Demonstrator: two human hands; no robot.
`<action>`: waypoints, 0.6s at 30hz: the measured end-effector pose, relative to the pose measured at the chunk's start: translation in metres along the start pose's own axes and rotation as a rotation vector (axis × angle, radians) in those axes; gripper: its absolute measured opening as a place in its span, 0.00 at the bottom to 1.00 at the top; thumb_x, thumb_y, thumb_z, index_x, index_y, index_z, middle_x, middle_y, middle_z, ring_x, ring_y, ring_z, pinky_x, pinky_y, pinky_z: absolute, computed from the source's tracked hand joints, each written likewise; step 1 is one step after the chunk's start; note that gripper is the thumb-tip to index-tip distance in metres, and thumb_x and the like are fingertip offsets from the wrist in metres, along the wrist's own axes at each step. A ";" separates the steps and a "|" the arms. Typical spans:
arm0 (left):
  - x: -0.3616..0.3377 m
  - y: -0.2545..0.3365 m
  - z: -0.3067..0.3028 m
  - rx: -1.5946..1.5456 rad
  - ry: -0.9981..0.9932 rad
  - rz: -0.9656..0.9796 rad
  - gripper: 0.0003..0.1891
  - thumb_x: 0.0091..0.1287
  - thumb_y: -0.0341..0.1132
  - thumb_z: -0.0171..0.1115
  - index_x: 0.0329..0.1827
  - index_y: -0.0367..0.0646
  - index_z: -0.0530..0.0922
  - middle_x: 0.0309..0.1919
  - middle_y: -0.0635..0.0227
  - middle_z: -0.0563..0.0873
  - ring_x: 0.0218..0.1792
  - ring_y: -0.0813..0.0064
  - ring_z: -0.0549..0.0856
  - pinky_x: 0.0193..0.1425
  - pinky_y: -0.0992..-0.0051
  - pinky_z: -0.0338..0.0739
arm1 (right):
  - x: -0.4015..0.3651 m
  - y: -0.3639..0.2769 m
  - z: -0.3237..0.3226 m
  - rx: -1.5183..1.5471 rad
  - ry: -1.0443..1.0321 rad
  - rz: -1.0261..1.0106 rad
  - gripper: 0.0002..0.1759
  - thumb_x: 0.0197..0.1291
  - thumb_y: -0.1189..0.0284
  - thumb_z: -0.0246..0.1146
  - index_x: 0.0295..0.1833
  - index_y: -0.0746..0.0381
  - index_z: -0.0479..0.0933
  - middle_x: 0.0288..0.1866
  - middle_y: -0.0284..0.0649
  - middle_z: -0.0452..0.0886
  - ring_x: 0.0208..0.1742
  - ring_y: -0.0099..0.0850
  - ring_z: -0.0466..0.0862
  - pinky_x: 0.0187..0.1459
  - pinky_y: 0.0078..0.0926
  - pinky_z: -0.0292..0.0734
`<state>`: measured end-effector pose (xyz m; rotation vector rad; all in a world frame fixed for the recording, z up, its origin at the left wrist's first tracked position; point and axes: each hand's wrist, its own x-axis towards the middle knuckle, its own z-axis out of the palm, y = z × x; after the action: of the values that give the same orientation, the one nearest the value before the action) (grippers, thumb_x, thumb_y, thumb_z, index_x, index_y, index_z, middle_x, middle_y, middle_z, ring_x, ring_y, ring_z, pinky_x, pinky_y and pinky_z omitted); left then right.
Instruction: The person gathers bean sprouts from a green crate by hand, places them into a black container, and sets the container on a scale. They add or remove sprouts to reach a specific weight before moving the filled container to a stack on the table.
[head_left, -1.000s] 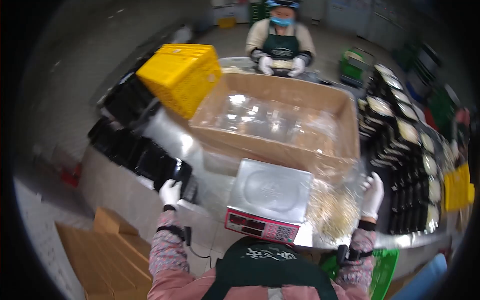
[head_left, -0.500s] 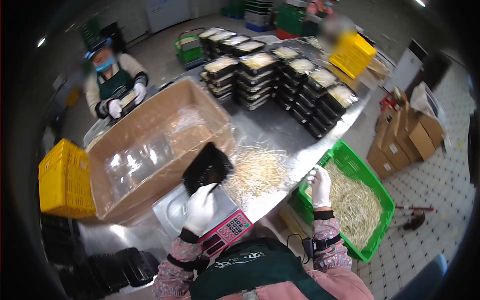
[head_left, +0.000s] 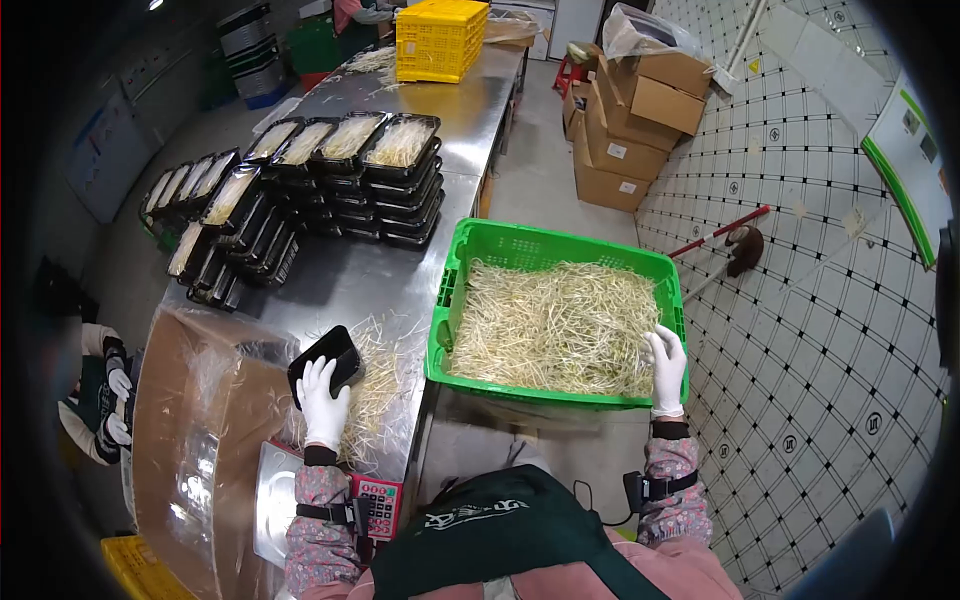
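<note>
My left hand (head_left: 324, 405), in a white glove, holds an empty black plastic tray (head_left: 343, 354) above the table's front edge. Under and beside that tray lies a loose heap of pale sprouts (head_left: 375, 390). My right hand (head_left: 665, 368), also gloved, is at the right end of a green crate (head_left: 560, 240) full of bean sprouts (head_left: 560, 325), its fingers slightly curled and apart at the edge of the sprouts. A scale with a red keypad (head_left: 378, 507) sits below my left forearm, its metal plate (head_left: 275, 500) partly covered.
Stacks of filled black trays (head_left: 400, 185) stand on the metal table (head_left: 465, 150). A large lined cardboard box (head_left: 170, 420) is at the left, near a co-worker's gloved hands (head_left: 118, 405). A yellow crate (head_left: 440, 45), brown cartons (head_left: 620, 150) and a red-handled broom (head_left: 720, 232) are farther off.
The view has swung right, towards the green crate. My left hand has carried the black tray from above the scale to the sprout heap. My right hand is now at the crate's far right end.
</note>
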<state>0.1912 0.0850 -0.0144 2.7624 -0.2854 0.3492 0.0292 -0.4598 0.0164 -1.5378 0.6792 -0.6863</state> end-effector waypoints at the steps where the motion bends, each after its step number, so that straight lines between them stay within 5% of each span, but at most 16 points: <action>1: 0.004 0.011 0.003 -0.148 0.087 0.059 0.24 0.58 0.31 0.68 0.61 0.43 0.79 0.62 0.59 0.80 0.67 0.56 0.74 0.74 0.59 0.63 | 0.013 0.003 0.007 -0.110 -0.079 -0.069 0.18 0.69 0.68 0.63 0.59 0.66 0.75 0.48 0.41 0.83 0.46 0.28 0.84 0.48 0.23 0.80; 4: 0.004 0.072 0.032 -0.673 0.094 -0.087 0.16 0.65 0.25 0.62 0.56 0.37 0.82 0.54 0.57 0.85 0.57 0.62 0.83 0.65 0.69 0.74 | 0.041 0.008 0.059 -0.416 -0.490 -0.091 0.33 0.63 0.65 0.70 0.69 0.67 0.69 0.65 0.50 0.77 0.63 0.36 0.78 0.63 0.31 0.74; 8: 0.005 0.147 0.049 -0.766 0.013 -0.134 0.13 0.67 0.24 0.60 0.54 0.35 0.83 0.52 0.57 0.86 0.56 0.65 0.83 0.64 0.70 0.74 | 0.061 0.074 0.152 -0.749 -1.112 -0.262 0.51 0.55 0.50 0.71 0.74 0.72 0.60 0.74 0.63 0.63 0.77 0.52 0.63 0.76 0.36 0.58; 10: 0.001 0.163 0.044 -0.694 0.006 -0.174 0.13 0.68 0.24 0.60 0.53 0.35 0.84 0.51 0.58 0.87 0.55 0.65 0.84 0.64 0.70 0.74 | 0.056 0.111 0.191 -0.852 -1.342 -0.262 0.56 0.53 0.49 0.71 0.76 0.74 0.55 0.76 0.64 0.59 0.79 0.52 0.60 0.77 0.37 0.57; 14: -0.021 0.154 0.027 -0.641 0.061 -0.381 0.12 0.69 0.25 0.60 0.53 0.36 0.84 0.51 0.60 0.87 0.55 0.68 0.84 0.63 0.72 0.75 | 0.048 0.153 0.243 -1.050 -1.556 -0.277 0.64 0.45 0.50 0.77 0.78 0.72 0.50 0.78 0.65 0.54 0.79 0.54 0.58 0.76 0.40 0.57; 16: -0.040 0.139 0.020 -0.595 0.087 -0.519 0.12 0.69 0.25 0.59 0.53 0.36 0.84 0.51 0.60 0.87 0.55 0.69 0.84 0.63 0.72 0.75 | 0.040 0.172 0.256 -1.185 -1.641 -0.247 0.68 0.42 0.52 0.79 0.79 0.67 0.44 0.80 0.66 0.49 0.78 0.60 0.57 0.74 0.53 0.59; 17: -0.051 0.132 0.017 -0.583 0.108 -0.552 0.12 0.69 0.25 0.59 0.53 0.35 0.84 0.51 0.60 0.87 0.54 0.69 0.84 0.62 0.72 0.75 | 0.030 0.186 0.261 -1.204 -1.555 -0.293 0.76 0.31 0.52 0.84 0.80 0.65 0.42 0.80 0.68 0.47 0.77 0.64 0.57 0.69 0.65 0.63; 18: -0.060 0.128 0.016 -0.572 0.126 -0.584 0.12 0.69 0.24 0.58 0.53 0.35 0.84 0.50 0.60 0.87 0.54 0.69 0.84 0.62 0.72 0.75 | 0.024 0.189 0.264 -1.202 -1.576 -0.295 0.76 0.31 0.52 0.84 0.80 0.65 0.42 0.80 0.68 0.47 0.77 0.64 0.57 0.69 0.65 0.63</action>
<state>0.1070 -0.0292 -0.0060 2.1197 0.3933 0.2353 0.2404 -0.3211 -0.1888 -2.5946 -0.5200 1.0176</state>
